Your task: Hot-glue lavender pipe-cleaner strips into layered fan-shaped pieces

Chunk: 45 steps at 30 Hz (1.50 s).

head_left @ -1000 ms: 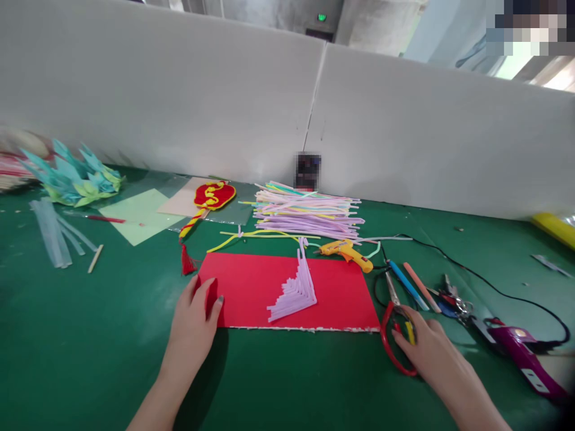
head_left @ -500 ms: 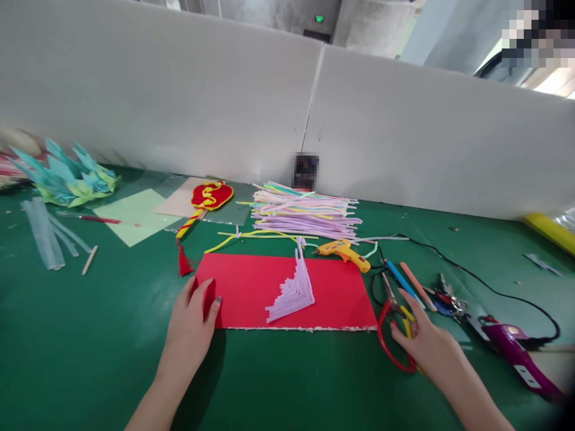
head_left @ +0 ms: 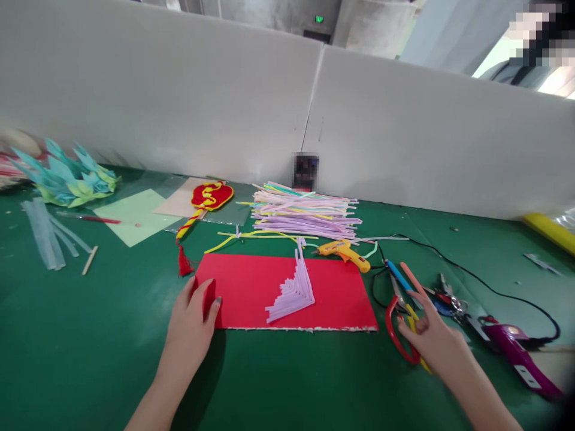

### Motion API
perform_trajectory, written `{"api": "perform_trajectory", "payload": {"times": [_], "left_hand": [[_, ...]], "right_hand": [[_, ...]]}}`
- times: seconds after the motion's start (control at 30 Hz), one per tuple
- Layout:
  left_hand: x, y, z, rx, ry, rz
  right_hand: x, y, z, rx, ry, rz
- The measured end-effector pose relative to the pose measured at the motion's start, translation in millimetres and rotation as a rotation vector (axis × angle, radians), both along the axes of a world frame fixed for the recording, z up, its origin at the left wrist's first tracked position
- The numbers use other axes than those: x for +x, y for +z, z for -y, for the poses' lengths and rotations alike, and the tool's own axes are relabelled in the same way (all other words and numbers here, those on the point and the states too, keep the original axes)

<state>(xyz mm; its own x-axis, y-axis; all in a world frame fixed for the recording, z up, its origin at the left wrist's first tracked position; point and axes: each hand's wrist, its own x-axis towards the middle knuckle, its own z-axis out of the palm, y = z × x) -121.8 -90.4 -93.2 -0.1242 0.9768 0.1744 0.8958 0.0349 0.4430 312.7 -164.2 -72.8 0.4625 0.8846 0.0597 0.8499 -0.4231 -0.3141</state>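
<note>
My left hand (head_left: 193, 323) lies flat on the near left corner of a red card (head_left: 251, 287), fingers spread. A fan of lilac paper strips (head_left: 294, 290) is stuck on the card's middle. My right hand (head_left: 429, 338) is to the right of the card, fingers pinched on a yellow straw piece (head_left: 411, 316) over the red-handled scissors (head_left: 398, 326), which rest on the green table (head_left: 90, 335).
A pile of pastel straws (head_left: 305, 212) lies behind the card, with a yellow glue gun (head_left: 345, 251) beside it. Blue and orange straws (head_left: 406, 278), keys (head_left: 449, 296) and a purple tool (head_left: 516, 353) lie right. Paper flowers (head_left: 67, 176) and glue sticks (head_left: 45, 236) lie left.
My right hand has shifted slightly right and lifted its fingers from the scissors handle, now pinching a yellow straw piece. The left hand stays on the card.
</note>
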Motion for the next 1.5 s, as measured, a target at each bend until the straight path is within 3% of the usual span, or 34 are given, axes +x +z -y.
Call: {"api": "perform_trajectory", "payload": {"times": [0.53, 0.9, 1.2, 1.5], "left_hand": [[1.2, 3.2, 1.1, -0.018, 0.004, 0.008], [1.9, 3.5, 1.0, -0.02, 0.007, 0.002], [1.8, 4.9, 1.9, -0.028, 0.007, 0.02], [1.8, 4.7, 1.6, -0.022, 0.004, 0.019]], "right_hand": [[-7.0, 3.3, -6.4, -0.058, -0.077, 0.017], [26.6, -13.0, -15.9, 0.018, 0.155, 0.11], [34.3, -13.5, -17.3, -0.023, 0.182, 0.061], [37.3, -5.0, -14.7, 0.039, 0.159, 0.063]]}}
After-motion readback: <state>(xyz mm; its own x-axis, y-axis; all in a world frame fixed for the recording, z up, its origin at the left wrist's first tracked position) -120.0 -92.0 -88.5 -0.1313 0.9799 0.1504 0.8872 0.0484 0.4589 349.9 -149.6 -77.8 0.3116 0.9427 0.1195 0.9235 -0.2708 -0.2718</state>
